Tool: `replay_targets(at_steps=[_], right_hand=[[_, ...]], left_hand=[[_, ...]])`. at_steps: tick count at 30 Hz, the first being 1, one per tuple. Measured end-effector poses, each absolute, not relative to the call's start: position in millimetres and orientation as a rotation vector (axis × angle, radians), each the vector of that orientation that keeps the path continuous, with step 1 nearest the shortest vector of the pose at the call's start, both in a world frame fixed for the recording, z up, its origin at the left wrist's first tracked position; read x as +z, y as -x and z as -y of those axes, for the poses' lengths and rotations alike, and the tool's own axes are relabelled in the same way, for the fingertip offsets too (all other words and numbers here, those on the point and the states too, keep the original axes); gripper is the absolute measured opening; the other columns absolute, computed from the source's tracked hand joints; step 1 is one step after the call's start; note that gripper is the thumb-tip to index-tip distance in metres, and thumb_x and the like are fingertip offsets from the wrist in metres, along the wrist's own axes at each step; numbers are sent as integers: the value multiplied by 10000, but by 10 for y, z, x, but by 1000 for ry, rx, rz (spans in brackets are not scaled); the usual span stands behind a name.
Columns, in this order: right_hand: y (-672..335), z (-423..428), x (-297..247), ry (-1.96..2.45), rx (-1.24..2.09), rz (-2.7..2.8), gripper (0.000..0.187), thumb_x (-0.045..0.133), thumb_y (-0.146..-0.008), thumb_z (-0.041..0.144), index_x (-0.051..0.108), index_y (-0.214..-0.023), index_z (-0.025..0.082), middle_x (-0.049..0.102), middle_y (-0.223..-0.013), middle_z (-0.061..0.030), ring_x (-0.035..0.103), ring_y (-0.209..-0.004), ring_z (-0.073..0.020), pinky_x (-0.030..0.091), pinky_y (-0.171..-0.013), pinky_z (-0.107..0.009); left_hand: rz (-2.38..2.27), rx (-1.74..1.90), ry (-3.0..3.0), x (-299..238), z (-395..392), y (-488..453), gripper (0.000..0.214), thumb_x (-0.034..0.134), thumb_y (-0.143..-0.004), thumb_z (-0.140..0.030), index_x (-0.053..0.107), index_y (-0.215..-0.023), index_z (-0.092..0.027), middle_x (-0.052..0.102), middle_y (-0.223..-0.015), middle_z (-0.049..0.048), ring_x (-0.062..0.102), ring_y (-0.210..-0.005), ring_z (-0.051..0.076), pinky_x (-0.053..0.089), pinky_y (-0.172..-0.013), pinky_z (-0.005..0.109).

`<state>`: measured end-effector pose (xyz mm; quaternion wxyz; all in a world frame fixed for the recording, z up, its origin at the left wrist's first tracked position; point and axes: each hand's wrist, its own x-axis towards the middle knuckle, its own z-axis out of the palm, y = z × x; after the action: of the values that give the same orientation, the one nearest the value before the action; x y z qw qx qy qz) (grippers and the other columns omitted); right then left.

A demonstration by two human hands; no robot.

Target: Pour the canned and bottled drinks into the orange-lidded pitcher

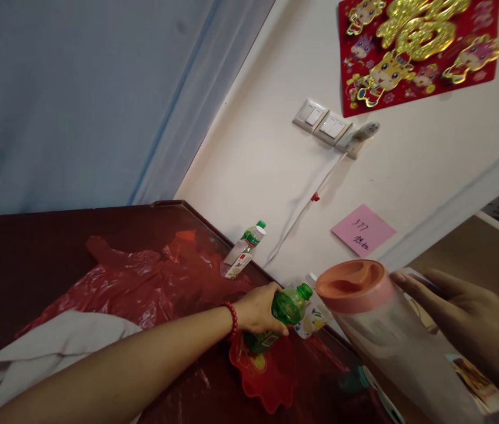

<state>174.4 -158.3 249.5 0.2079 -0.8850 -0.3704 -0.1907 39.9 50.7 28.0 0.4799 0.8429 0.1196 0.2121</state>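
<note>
My left hand point(260, 309), with a red bead bracelet at the wrist, is closed around a green plastic bottle point(291, 305). The bottle leans to the right over a red scalloped dish point(271, 383) on the dark red table. On the right, my right hand point(461, 318) grips the handle side of a translucent pitcher point(386, 341) with an orange-pink lid point(351, 280). The pitcher is tilted, its lid end towards the green bottle. Whether the bottle's green top is a cap or an open neck, I cannot tell.
A clear bottle with a white cap point(243, 256) stands by the wall, a green-capped one behind it. Another labelled bottle point(313, 318) is partly hidden behind the pitcher. A red plastic bag point(143, 277) and whitish sheet point(64, 341) cover the table's left. A cord point(293, 218) hangs down the wall.
</note>
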Motion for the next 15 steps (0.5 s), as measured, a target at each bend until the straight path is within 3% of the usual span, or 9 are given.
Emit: replay_targets(at_steps=[6,15], right_hand=[[-1695,1558,2511,2453,-567,1060,721,537,-665,872,787,-958,262,781,-1005,-40,669,-1000,-360,479,-650,-387],[-1732,1556,2527,2390,-629,1145,684,568,-674,864,792,-894,256,776,-950,-54,687,-815,-327,434,-506,-356]], left_hand=[[-313,497,-2047,300,-500,-386,749,928,-560,-380,584,-1203,-209,708,-1181,108,669,-1091,360,534,-856,407],[-286,518,-2047,294,-504,-387,765,920,-566,-391,582,-1224,-197,699,-1200,123,668,-1086,364,529,-864,419]])
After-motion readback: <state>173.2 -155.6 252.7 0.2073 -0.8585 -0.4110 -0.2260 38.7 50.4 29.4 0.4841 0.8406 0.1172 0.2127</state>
